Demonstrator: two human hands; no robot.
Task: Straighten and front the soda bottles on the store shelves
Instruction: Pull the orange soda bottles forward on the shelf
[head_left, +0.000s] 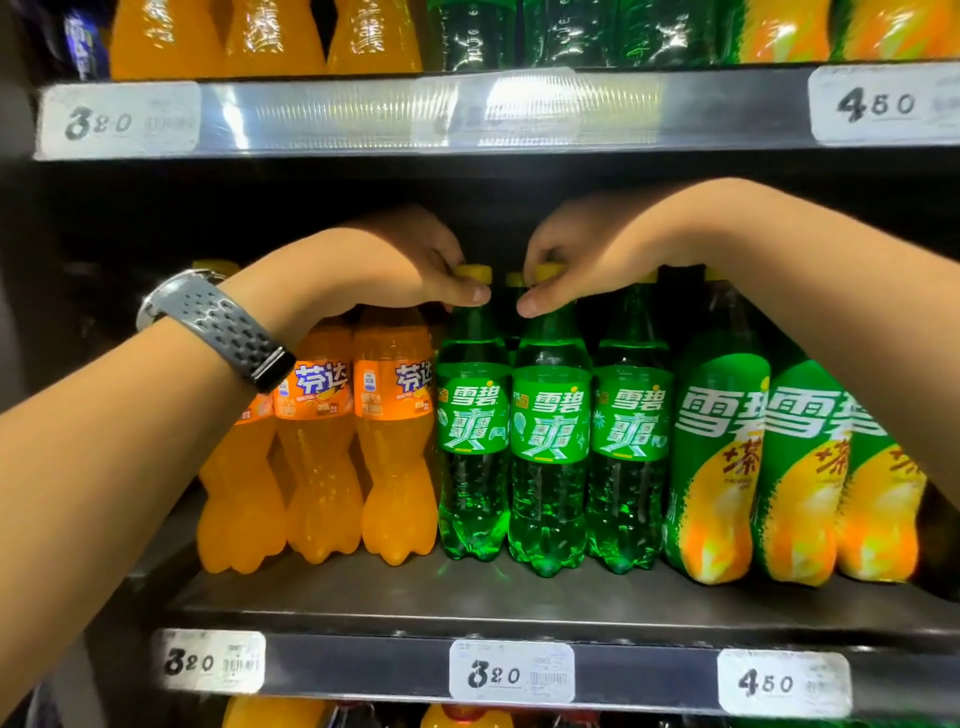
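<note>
Your left grip (410, 265) is curled over the yellow screw cap (472, 273) of the first green bottle (472, 441), with the thumb laid across the neck just under the cap. Your right grip (582, 260) pinches the top of the second green bottle (550, 447) in the same way, thumb tip on the neck and fingers bent down behind the cap. Both bottles stand upright near the middle of the shelf (519, 597), a little back from its front edge and touching side by side, labels facing out. They are clear green plastic with a narrow neck, a glossy green wrap label and a lobed, bumpy base. A third green bottle (631, 441) of the same kind stands just beside them on the right, free of either grip. Toward the left end of the shelf stand three orange bottles (400, 441), translucent and twisted at the waist, with orange labels; the leftmost one is partly hidden behind your forearm. Toward the right end stand three fatter bottles (722, 467) fully sleeved in green and yellow film, smooth and rounded, the last one crossed by your right arm. The shelf deck is dark, flat and matte. Its front edge carries a shiny clear plastic price rail (363, 670) with white paper price tags (511, 673). A grey perforated rubbery watch band (218, 322) wraps your left wrist. More orange and green bottles stand on the upper shelf (337, 114) behind the same glossy strip.
</note>
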